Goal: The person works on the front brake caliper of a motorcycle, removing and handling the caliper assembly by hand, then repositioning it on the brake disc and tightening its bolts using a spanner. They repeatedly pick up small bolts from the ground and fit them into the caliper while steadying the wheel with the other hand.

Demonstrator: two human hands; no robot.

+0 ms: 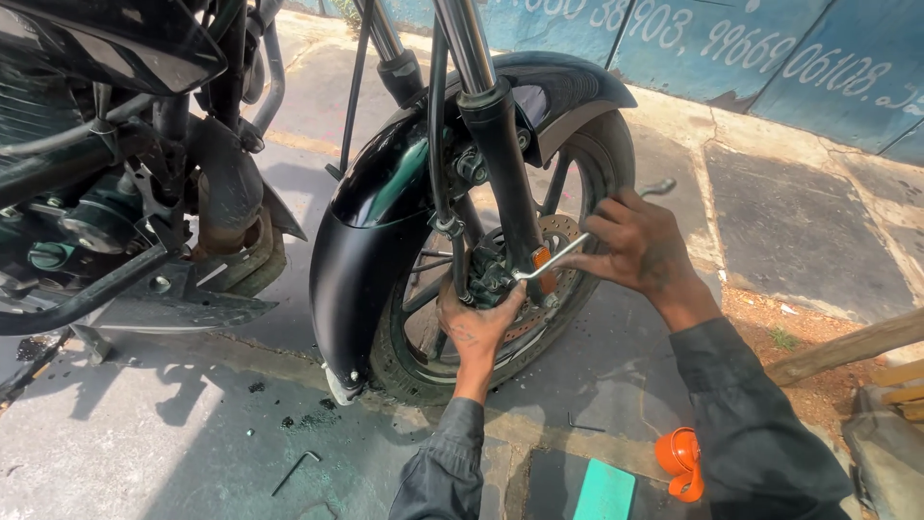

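The right hand [640,250] grips a bent metal spanner [587,236], fingers wrapped around its shaft near the upper end, whose tip pokes out above the knuckles toward the pavement behind. The spanner's lower end sits at the brake caliper [491,279], just beside the small orange reflector [544,268] on the dark fork leg [500,164]. The left hand [476,327] reaches up from below and cups the caliper, thumb lying against the spanner's working end and fingers curled around the caliper body, partly hidden behind it. Both hands are smudged with grease and both arms wear dark sleeves. The caliper sits against the drilled brake disc [558,231] of the motorcycle's front wheel [597,154], which stands on the grey concrete floor [144,443] under a glossy black mudguard [371,231]. To the left, the engine [96,212] and exhaust pipe [231,193] of the motorcycle fill the corner of the view. On the floor near the wheel lie two small L-shaped hex keys, one [295,472] to the left of the left sleeve and another [583,425] between the two arms. An orange plastic container [680,460] stands beside the right sleeve, with a flat teal object [604,489] just next to it. A blue painted wall [770,48] runs along the far side.
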